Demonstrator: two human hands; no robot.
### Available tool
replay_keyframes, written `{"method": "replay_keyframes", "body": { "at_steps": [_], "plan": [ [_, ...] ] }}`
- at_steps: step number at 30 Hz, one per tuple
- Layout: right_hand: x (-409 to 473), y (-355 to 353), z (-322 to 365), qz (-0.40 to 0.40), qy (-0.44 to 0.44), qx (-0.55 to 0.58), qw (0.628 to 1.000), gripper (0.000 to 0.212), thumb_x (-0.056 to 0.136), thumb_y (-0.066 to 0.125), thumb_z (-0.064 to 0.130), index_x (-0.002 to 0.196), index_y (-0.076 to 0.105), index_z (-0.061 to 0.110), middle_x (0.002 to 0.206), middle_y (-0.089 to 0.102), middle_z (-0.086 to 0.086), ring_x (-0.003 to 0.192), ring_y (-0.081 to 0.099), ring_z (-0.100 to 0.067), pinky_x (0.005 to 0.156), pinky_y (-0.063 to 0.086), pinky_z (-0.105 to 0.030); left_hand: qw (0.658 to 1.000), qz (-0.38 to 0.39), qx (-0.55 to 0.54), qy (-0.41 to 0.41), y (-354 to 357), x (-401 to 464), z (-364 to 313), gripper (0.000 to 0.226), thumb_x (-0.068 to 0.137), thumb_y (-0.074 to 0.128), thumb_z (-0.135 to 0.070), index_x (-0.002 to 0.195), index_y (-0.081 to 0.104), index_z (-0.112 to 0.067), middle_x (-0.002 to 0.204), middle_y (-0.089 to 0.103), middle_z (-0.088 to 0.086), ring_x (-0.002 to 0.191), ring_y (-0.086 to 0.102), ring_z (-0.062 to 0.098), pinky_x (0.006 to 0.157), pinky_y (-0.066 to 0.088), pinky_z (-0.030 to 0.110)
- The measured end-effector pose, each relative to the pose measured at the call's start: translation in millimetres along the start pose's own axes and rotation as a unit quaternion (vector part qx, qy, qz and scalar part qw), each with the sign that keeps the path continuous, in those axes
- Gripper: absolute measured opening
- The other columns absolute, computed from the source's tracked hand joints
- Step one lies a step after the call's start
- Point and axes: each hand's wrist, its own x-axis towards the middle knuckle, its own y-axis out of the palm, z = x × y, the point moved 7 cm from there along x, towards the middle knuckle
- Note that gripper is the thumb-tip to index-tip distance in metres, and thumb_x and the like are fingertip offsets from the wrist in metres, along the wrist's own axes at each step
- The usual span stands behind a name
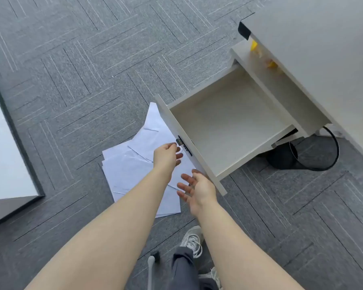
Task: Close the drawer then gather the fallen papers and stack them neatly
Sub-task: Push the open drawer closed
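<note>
Now drawer open, papers partly hidden beneath, left hand and right hand grips empty, spread.

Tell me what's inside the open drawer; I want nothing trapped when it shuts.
The drawer looks empty: only its bare pale floor and walls show. Its back end runs under the desk, so that strip is hidden.

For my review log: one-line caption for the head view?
Both hands, left hand and right hand, reach the open, empty drawer; papers lie scattered on the carpet.
</note>
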Motion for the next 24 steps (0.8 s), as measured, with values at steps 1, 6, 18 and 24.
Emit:
{"method": "replay_keyframes", "body": {
  "at_steps": [1,6,18,24],
  "plan": [
    [3,0,2,-0.008,0.001,0.007,1.000,0.029,0.102,0.040,0.025,0.127,0.053,0.017,0.116,0.066,-0.010,0.092,0.066,-0.030,0.059,0.052,-0.034,1.000,-0.006,0.005,0.002,2,3,-2,0.024,0.096,0.047,-0.016,0.110,0.062,-0.004,0.107,0.067,0.012,0.086,0.067,0.023,0.079,0.057,0.034],
    [11,-3,3,-0.018,0.016,0.013,1.000,0.034,0.102,0.040,0.028,0.130,0.054,0.015,0.115,0.065,-0.007,0.095,0.066,-0.030,0.060,0.052,-0.034,1.000,-0.023,-0.011,0.015,7,14,-5,0.024,0.094,0.045,-0.012,0.104,0.065,-0.001,0.102,0.072,0.012,0.077,0.072,0.020,0.071,0.059,0.029],
    [22,-17,30,-0.047,0.022,0.061,0.997,0.034,0.099,0.042,0.027,0.124,0.058,0.012,0.117,0.066,-0.008,0.086,0.065,-0.028,0.061,0.051,-0.034,1.000,-0.017,-0.002,0.012,39,28,-10,0.023,0.095,0.050,-0.017,0.109,0.064,-0.004,0.104,0.073,0.008,0.076,0.075,0.016,0.068,0.058,0.027],
    [28,-31,60,-0.056,0.015,0.064,0.996,0.033,0.097,0.044,0.027,0.122,0.060,0.010,0.119,0.065,-0.009,0.084,0.064,-0.027,0.062,0.050,-0.034,1.000,-0.004,-0.011,0.016,72,33,-17,0.024,0.095,0.053,-0.017,0.114,0.063,-0.006,0.106,0.073,0.008,0.081,0.074,0.017,0.069,0.057,0.025]
  ]
}}
